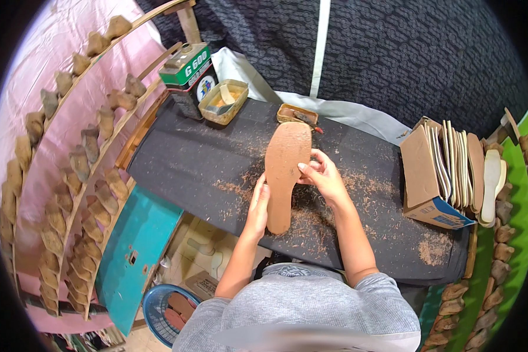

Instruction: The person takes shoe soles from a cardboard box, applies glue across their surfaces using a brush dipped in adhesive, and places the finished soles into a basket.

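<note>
Wooden rack (70,164), person's left: curved slats loaded with rows of brown shoe heels, running from the upper edge down to the lower left.

Table (182,158): covered in dark cloth, littered with brown shavings, densest around the hands and in a heap near the right front corner. Bare cloth to the left of the work gives the most open room; the near edge lies close to the person's body.

Cardboard box (428,176), right end of table: open side up, pale insoles standing on edge in it, so each can be pulled out singly. More soles lean just beside it.

Back edge: green-topped can (188,67), tray of yellowish glue (223,101), small tin (296,114), all set clear of the working patch.

Brown shoe sole (283,173): table centre, lengthwise away from the person, toe far, heel near, apparently lifted off the cloth.

Left hand (258,205): grip closed along the sole's left edge near the heel, steadying it.

Right hand (322,176): fingers curled shut, pinching the right edge at the waist. Whether it also holds a tool, cannot tell.
</note>
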